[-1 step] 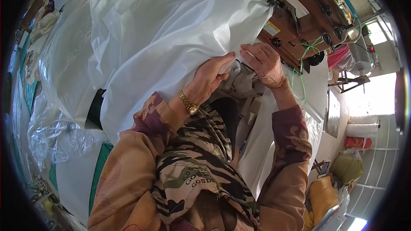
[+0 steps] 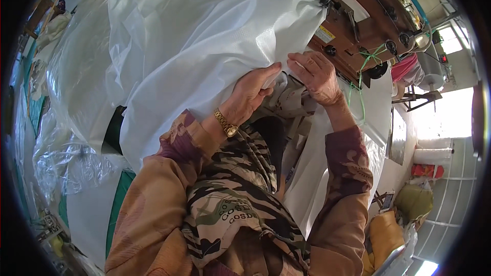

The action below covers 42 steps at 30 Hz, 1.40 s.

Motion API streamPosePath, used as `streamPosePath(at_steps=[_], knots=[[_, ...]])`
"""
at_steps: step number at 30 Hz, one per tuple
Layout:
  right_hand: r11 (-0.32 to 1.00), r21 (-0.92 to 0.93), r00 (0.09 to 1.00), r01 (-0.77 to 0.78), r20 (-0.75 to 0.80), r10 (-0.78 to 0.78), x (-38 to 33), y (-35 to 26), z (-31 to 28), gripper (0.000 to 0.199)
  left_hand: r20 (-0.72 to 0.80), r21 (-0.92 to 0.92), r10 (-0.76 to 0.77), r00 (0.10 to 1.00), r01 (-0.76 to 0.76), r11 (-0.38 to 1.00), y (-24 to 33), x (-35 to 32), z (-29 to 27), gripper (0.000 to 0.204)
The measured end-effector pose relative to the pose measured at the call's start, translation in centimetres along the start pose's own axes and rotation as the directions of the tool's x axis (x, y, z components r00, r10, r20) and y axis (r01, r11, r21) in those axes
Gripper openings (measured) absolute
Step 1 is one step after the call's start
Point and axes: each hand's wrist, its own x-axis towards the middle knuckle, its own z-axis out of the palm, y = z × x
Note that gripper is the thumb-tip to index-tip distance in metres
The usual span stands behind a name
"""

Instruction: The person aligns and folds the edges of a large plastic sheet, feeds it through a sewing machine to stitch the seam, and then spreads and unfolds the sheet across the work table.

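Note:
A large translucent white plastic sheet (image 2: 204, 66) spreads in folds over the work surface. Its far right corner runs up to the needle area of a brown sewing machine (image 2: 358, 36). My left hand (image 2: 249, 92), with a gold watch at the wrist, pinches the sheet's near edge between thumb and fingers. Just to its right, my right hand (image 2: 318, 75) has its fingers bent and pressed together at the same edge, close to the machine. The fingertips of both hands almost meet, with a small gap between them.
A green cord (image 2: 369, 61) hangs off the machine. Crumpled clear plastic (image 2: 76, 158) and green cloth lie at the left. More white sheet (image 2: 312, 189) drapes down between my arms. Yellow and olive bundles (image 2: 386, 235) are stacked at the lower right.

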Motion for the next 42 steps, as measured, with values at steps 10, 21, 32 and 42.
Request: streamPosePath(at_steps=[10, 21, 32, 42], knots=[[0.949, 0.151, 0.934, -0.275, -0.192, 0.301, 0.0, -0.6, 0.9, 0.039, 0.050, 0.021, 0.005, 0.999, -0.006, 1.000, 1.2, -0.3, 0.0, 0.015], [0.997, 0.039, 0.996, -0.074, -0.048, 0.076, 1.6, -0.2, 0.8, 0.030, 0.034, 0.049, -0.008, 0.999, 0.006, 0.999, 1.3, 0.3, -0.9, 0.014], [0.985, 0.069, 0.969, -0.158, 0.203, 0.141, 3.8, -1.0, -1.2, 0.024, 0.133, 0.052, 0.006, 0.991, -0.013, 0.999, 1.0, 0.7, -1.5, 0.011], [0.988, 0.105, 0.973, -0.117, 0.210, 0.093, 3.6, -0.4, -1.0, 0.020, 0.190, -0.004, -0.001, 0.982, 0.001, 1.000, 1.2, 0.7, -1.5, 0.011]])
